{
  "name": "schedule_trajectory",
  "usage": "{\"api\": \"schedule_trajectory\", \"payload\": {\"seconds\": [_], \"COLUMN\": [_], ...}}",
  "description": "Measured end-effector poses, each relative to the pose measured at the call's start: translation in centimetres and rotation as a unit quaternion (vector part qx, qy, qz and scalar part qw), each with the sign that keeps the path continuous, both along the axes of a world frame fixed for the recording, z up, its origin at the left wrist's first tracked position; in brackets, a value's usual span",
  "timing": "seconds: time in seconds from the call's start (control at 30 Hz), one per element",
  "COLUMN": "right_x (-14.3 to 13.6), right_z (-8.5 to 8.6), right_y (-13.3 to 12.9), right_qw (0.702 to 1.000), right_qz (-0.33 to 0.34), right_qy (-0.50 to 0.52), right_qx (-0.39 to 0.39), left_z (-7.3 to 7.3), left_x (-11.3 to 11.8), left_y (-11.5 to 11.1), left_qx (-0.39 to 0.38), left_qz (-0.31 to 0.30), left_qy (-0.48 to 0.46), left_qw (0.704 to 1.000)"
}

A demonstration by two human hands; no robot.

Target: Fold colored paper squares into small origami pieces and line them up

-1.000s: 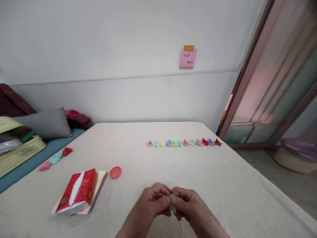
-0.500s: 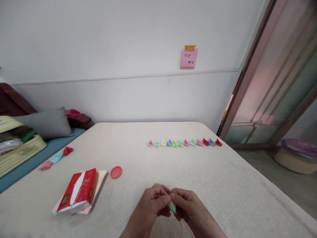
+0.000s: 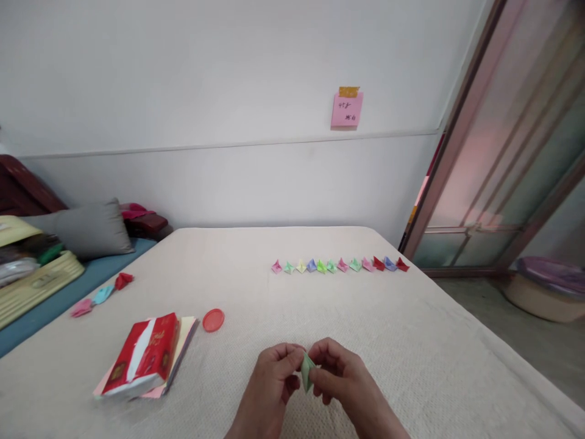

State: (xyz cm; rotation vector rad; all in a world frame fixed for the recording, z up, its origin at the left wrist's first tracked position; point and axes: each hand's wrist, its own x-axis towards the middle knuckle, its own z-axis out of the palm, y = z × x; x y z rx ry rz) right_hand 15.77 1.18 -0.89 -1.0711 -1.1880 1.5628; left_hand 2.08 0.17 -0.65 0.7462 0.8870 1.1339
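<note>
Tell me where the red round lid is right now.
In the head view the red round lid lies flat on the table's left half, just right of the red tissue pack, up-left of the left hand.

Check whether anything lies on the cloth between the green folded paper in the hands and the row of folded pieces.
Nothing visible does. The green folded paper is pinched between the left hand and right hand; only bare cloth stretches to the row of folded pieces.

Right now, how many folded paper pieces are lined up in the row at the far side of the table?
11. The row runs left to right: pink, green, yellow, blue, green, green, pink, green, pink, red, blue, ending red. Some sit close together, so one could be hidden.
</note>
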Motion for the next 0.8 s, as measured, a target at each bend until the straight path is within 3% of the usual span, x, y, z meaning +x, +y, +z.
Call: {"api": "schedule_trajectory", "payload": {"seconds": [0.27, 0.57, 0.8], "right_x": [-0.1, 0.2, 0.2], "right_z": [0.4, 0.8, 1.3], "right_y": [-0.1, -0.2, -0.2], "right_qw": [1.000, 0.998, 1.000], "right_qz": [0.005, -0.010, 0.012], "right_qy": [0.025, -0.045, 0.004], "right_qx": [-0.014, 0.037, 0.021], "left_z": [-0.4, -0.7, -0.3], "left_x": [0.2, 0.5, 0.6], "left_y": [0.1, -0.1, -0.3], "left_qx": [0.010, -0.091, -0.085], "left_qz": [-0.001, -0.030, -0.019], "left_qy": [-0.058, -0.099, -0.147], "left_qw": [0.998, 0.990, 0.985]}}
